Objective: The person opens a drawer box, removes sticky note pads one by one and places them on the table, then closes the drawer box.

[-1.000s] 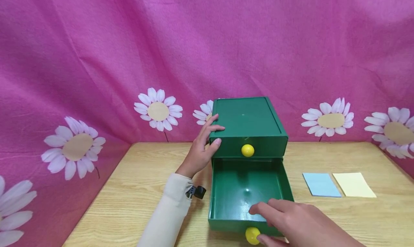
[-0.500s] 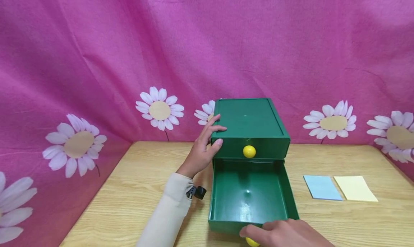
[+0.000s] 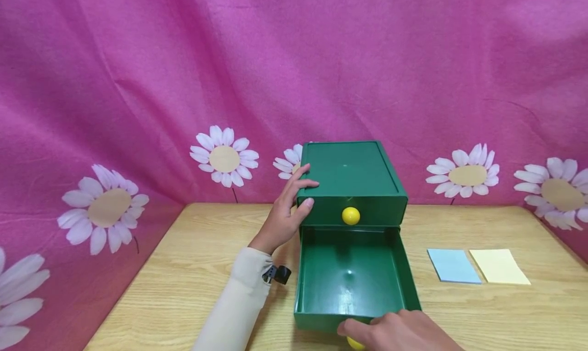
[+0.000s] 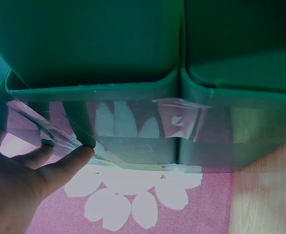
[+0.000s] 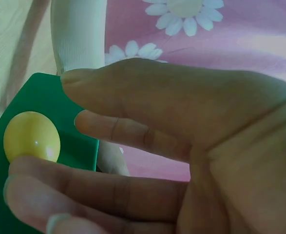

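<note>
A green two-drawer box (image 3: pixel 349 170) stands on the table, its upper drawer closed behind a yellow knob (image 3: pixel 351 216). The lower drawer (image 3: pixel 346 269) is pulled out, and nothing lies in it. My left hand (image 3: pixel 285 221) rests on the box's left side, fingertips over the top edge and thumb at the front corner. In the left wrist view its fingers (image 4: pixel 67 163) lie against the box's side. My right hand (image 3: pixel 397 333) is at the lower drawer's front, over its knob (image 3: pixel 354 344). The right wrist view shows this knob (image 5: pixel 31 135) at the fingertips, with thumb and fingers spread apart.
A blue sticky-note pad (image 3: pixel 454 266) and a yellow one (image 3: pixel 499 266) lie side by side on the wooden table (image 3: pixel 206 259), right of the box. A pink cloth (image 3: pixel 321 70) with white daisies hangs behind and along the sides.
My right hand has come down and left, from above the lower drawer's front edge onto the front by the knob. The left hand and the drawer have stayed put.
</note>
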`<state>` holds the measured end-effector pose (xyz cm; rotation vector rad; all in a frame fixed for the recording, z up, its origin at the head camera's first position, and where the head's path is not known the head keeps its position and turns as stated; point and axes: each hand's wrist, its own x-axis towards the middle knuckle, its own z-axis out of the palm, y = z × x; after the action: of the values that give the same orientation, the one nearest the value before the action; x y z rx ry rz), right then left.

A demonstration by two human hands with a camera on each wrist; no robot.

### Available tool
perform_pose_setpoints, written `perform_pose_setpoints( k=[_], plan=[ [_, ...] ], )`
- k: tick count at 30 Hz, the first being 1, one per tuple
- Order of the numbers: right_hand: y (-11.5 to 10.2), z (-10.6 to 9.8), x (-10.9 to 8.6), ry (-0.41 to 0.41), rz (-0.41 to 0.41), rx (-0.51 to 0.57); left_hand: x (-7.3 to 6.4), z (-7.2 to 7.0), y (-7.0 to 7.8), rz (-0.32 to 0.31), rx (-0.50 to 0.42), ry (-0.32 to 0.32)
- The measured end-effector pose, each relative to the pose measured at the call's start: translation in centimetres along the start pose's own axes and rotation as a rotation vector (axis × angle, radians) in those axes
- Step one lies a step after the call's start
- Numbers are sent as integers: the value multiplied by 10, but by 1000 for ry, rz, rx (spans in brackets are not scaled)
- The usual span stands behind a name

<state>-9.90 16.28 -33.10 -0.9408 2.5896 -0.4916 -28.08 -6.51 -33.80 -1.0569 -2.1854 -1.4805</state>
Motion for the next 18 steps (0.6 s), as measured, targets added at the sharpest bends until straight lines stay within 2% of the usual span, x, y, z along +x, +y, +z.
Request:
perform_pose_setpoints(
  k=[5, 12, 18],
  plan=[
    [2, 1, 2, -24, 23, -16, 0, 0, -5, 8, 9, -3],
    [0, -3, 3, -38, 31, -36, -1, -5, 37, -12, -25, -10],
    [2, -2, 7, -47, 25, -18, -2, -6, 39, -14, -24, -12]
  ],
)
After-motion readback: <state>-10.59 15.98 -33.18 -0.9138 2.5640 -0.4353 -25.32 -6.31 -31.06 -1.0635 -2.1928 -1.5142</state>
